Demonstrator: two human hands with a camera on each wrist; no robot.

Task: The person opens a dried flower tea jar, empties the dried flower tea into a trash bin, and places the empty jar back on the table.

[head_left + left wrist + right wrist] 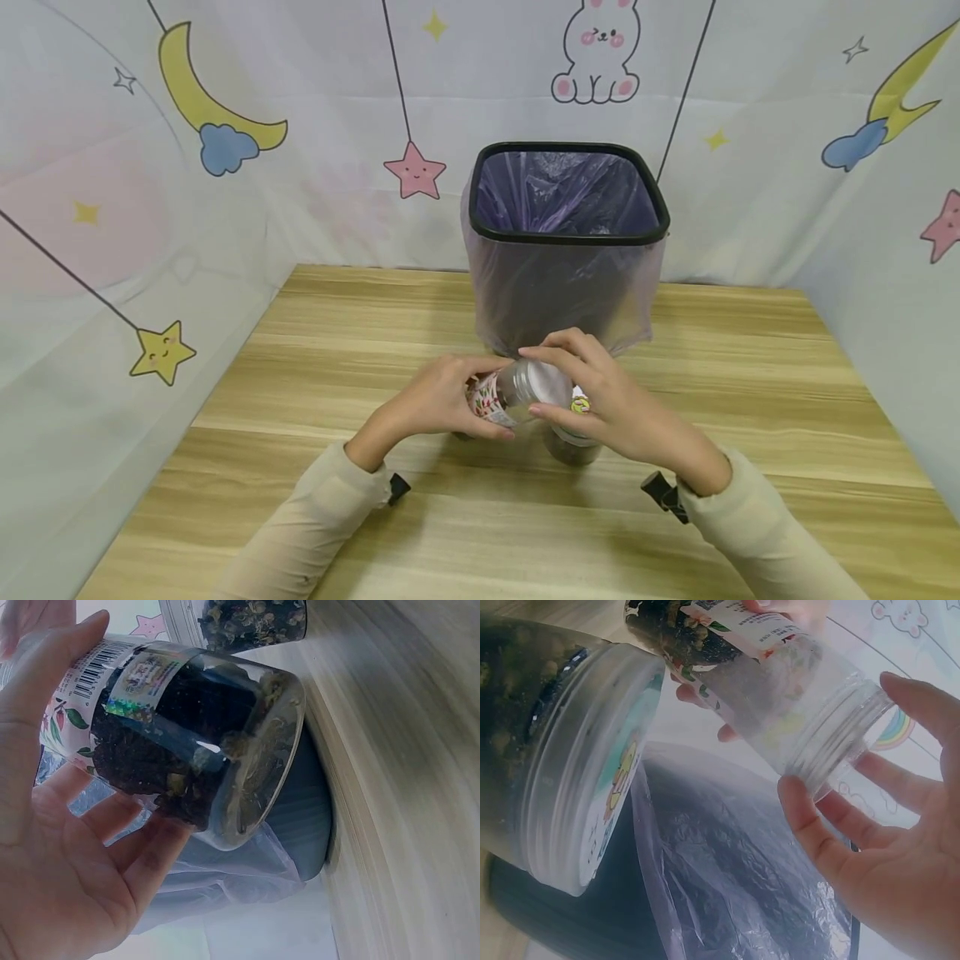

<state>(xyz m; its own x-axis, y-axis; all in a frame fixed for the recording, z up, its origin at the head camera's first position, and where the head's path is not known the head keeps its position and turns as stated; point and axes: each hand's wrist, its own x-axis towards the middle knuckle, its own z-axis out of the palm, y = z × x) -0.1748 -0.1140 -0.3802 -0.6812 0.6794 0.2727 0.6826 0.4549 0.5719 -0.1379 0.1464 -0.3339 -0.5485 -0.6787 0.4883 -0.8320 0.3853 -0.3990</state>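
A clear jar [512, 395] with a flowered label is tilted in front of the bin, dark dried bits lying toward its base. My left hand [442, 398] grips it round the body, thumb on one side and fingers on the other, as the left wrist view shows. At its upper end, the thumb and fingers of my right hand [611, 404] are curled round the clear lid [550, 383]. A second jar [573, 450] stands on the table below my right hand; its lid [615, 787] bears a yellow cartoon, and similar dried bits fill it.
Behind the hands stands a bin [570, 240] with a black rim and a translucent purple bag [491, 292] hanging over its sides. The wood-grain table [360, 333] meets printed cloth walls [330, 150] at the back and sides.
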